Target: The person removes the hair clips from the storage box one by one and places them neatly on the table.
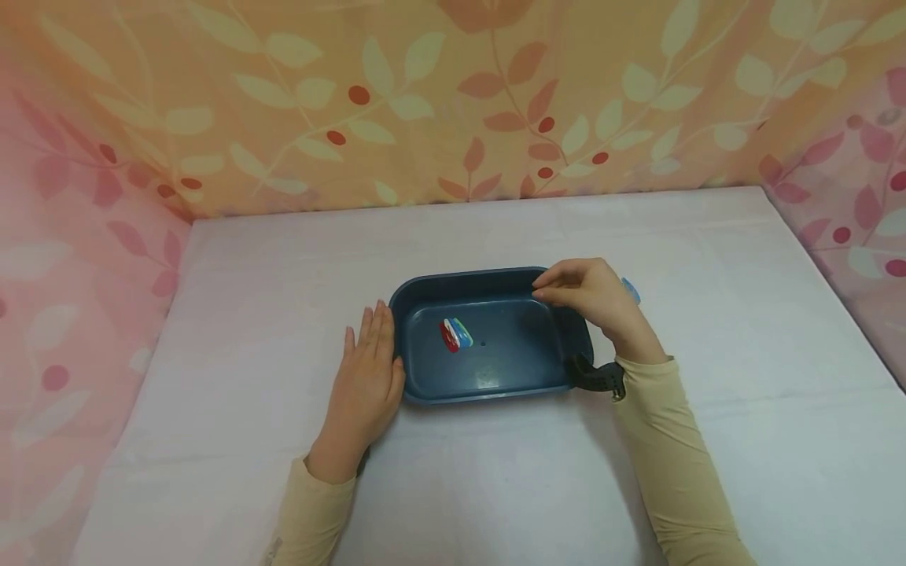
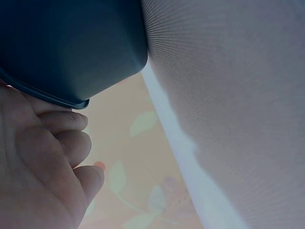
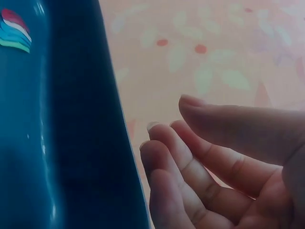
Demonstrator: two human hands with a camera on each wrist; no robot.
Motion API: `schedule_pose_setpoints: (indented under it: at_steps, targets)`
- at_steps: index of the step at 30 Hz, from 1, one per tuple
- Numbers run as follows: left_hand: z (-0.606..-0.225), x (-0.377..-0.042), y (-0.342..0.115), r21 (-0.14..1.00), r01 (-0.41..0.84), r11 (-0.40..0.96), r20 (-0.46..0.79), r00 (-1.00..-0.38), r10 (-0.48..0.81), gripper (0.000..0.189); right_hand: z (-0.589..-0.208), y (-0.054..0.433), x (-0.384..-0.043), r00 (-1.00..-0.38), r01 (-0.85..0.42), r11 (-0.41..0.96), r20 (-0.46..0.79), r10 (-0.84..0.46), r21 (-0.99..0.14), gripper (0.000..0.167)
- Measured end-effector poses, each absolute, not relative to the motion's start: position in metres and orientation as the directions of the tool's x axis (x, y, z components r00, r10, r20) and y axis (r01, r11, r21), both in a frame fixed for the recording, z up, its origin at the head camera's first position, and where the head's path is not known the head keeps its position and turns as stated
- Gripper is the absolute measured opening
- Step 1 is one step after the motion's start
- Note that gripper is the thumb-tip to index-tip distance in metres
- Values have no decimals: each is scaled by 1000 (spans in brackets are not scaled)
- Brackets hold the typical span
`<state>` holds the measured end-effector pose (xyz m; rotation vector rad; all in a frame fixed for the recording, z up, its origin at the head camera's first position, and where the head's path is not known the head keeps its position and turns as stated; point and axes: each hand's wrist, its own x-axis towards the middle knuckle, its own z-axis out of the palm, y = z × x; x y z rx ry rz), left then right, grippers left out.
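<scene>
A dark blue rectangular tray (image 1: 488,377) lies on the table. Inside it, left of centre, sits a small bundle of slim curved pieces (image 1: 456,335) in red, white, blue and green. My left hand (image 1: 368,377) rests along the tray's left end, fingers extended, and its fingertips show under the rim in the left wrist view. Over the tray's back right corner hovers my right hand (image 1: 591,295), its fingers loosely bent. The right wrist view shows a gap between thumb (image 3: 228,119) and fingers, with nothing held there.
Partly hidden behind my right hand is a bright blue thing (image 1: 631,290) on the white-covered table (image 1: 283,267). A black strap (image 1: 598,377) at my right wrist overlaps the tray's front right corner. Patterned curtains (image 1: 425,102) rise behind the table and at its sides.
</scene>
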<state>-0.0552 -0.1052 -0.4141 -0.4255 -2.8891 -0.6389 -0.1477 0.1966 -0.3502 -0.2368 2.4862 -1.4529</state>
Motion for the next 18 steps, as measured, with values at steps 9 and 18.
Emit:
schedule_pose_setpoints:
  at_steps: [9,18]
  targets:
    - [-415,-55,-106,380,303,874,204,-949,241,61,-357,166,-156,-917,-97,570,-150,-371,-816,15]
    - [-415,-55,-105,383,304,873,208,-949,239,61,-360,146,-165,-859,-217,621,-155,-488,-753,9]
